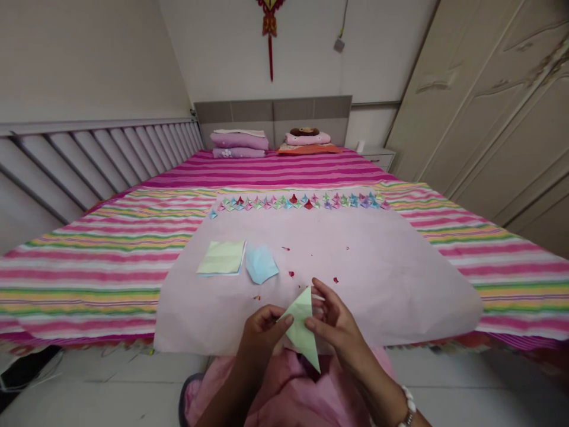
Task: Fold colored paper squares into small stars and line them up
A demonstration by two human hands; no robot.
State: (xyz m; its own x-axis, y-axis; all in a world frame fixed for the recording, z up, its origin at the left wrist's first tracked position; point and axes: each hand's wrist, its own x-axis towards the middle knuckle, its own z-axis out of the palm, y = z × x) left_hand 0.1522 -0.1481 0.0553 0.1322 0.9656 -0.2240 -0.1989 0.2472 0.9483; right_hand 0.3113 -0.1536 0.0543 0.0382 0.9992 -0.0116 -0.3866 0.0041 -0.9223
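A light green sheet of origami paper (303,332), folded to a pointed shape, is held between both hands near the front edge of the bed. My left hand (265,329) pinches its left corner, thumb on top. On the right side, my right hand (332,314) grips it with the thumb on its face and the other fingers behind. Beyond the hands lies a creased light blue paper (261,264). Left of that is a stack of square paper (222,258), light green on top.
A pale pink sheet (382,279) covers part of the striped bed (102,255). Small folded paper pieces (308,204) in several colours line its far side. Tiny red scraps (335,280) are scattered on it. Folded bedding (240,142) sits by the headboard; a railing (111,151) runs along the left.
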